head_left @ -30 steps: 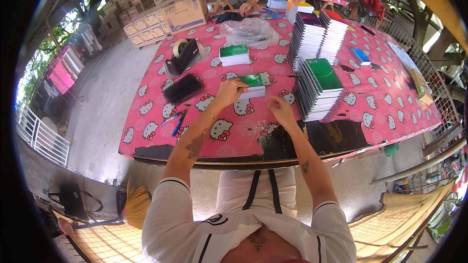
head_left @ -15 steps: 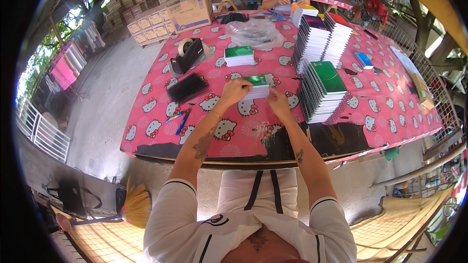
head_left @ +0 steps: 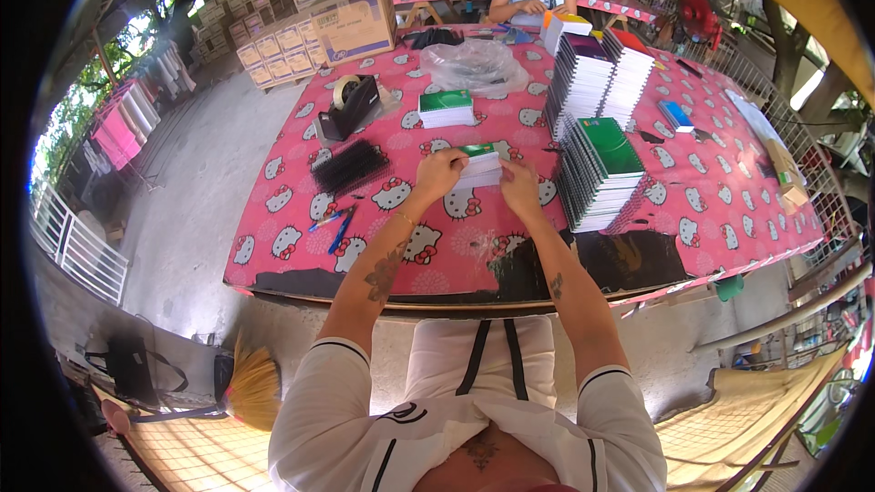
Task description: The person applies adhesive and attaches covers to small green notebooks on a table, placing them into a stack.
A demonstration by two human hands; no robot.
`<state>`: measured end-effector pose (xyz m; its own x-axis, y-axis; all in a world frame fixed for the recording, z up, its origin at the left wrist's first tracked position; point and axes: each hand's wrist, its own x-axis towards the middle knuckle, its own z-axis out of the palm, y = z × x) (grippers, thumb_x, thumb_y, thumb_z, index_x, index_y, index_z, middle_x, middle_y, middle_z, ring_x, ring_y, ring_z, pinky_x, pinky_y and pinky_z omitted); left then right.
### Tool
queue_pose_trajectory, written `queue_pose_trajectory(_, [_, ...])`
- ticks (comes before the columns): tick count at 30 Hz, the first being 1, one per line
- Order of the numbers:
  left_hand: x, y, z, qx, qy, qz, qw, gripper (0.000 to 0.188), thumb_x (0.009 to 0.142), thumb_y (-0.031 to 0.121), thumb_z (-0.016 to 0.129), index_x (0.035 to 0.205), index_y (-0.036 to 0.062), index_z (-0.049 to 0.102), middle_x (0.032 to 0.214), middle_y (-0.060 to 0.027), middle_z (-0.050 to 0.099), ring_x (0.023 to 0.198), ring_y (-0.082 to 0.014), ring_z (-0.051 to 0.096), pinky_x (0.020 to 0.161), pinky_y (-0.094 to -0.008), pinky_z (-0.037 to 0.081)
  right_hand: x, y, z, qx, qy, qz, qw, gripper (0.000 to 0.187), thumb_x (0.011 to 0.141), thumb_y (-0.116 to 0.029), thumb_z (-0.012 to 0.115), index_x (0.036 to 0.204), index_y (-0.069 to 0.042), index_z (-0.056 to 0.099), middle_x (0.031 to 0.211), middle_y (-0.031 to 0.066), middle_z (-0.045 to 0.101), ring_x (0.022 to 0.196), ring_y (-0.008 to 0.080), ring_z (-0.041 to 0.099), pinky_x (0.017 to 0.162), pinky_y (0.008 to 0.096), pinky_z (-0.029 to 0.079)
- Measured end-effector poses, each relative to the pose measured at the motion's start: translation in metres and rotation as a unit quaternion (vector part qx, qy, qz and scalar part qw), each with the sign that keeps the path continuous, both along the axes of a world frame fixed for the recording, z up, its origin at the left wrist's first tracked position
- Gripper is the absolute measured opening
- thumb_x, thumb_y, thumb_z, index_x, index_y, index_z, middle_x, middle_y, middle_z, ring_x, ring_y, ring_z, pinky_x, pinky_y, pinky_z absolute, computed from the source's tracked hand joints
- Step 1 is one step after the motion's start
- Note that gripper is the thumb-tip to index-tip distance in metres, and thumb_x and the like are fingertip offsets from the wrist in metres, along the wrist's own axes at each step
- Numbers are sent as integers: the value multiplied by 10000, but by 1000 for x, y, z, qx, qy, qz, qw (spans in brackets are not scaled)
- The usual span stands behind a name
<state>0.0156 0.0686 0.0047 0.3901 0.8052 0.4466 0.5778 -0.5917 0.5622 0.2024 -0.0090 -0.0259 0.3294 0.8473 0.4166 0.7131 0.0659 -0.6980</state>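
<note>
Evidently, your left hand (head_left: 441,170) has fingers clamped on the green-topped stack (head_left: 479,173); your right hand (head_left: 519,187) touches its edge, finger closure unclear. Uneven pressure could skew it.

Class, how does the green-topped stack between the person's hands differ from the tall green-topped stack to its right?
Height: the handled stack is low; the tall stack rises much higher.
Binding: the tall stack shows dark coils on its left; none are visible on the handled stack.
Contact: left hand and right hand touch the handled stack, not the tall stack.
Both have green tops.
</note>
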Motion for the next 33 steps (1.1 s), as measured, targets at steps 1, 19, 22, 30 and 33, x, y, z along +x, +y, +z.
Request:
queue_pose_trajectory(1, [3, -1, 1, -12, -3, 2, 1000, 164, 893, 236, 653, 994, 148, 746, 959, -79, 735, 864, -301, 706, 755, -422, 547, 5, 2, -1, 18, -35, 1, 999, 380, 831, -79, 645, 1203, -113, 714, 1089, 148, 613, 1063, 358, 619, 952, 454, 477])
queue_pose_trajectory(19, [-25, -74, 42, 202, 70, -48, 976, 222, 841, 76, 674, 1061, 108, 677, 934, -91, 641, 901, -322, 629, 831, -440, 469, -15, -59, 39, 166, 179, 182, 953, 696, 874, -32, 714, 1487, -86, 389, 1173, 107, 642, 1066, 172, 580, 948, 328, 444])
queue_pose_trajectory(22, [-31, -124, 14, 188, 45, -108, 975, 293, 832, 47, 690, 1117, 111, 671, 1121, -131, 590, 1037, -351, 587, 889, -448, 457, -10, -108, 13, 24, 285, 251, 925, 654, 868, 2, 725, 1447, -79, 433, 1167, 89, 613, 998, 135, 568, 842, 291, 467])
queue_pose_trajectory(30, [-10, -149, -10, -57, -193, -133, 971, 494, 894, 20, 600, 1377, 112, 548, 1442, -297, 381, 1314, -512, 428, 1075, -481, 413, -20, -127, -3, -1, 350, 182, 919, 211, 933, -88, 695, 1125, -11, 652, 942, 9, 659, 833, 72, 578, 723, 245, 482])
queue_pose_trajectory(33, [-94, -44, -30, 112, -10, 13, 994, 346, 865, 23, 602, 1210, 5, 626, 1073, -236, 633, 1088, -424, 566, 949, -478, 475, -12, -131, 1, -16, 342, 211, 916, 225, 926, -90, 705, 1128, -5, 652, 959, 20, 672, 852, 73, 585, 738, 242, 491])
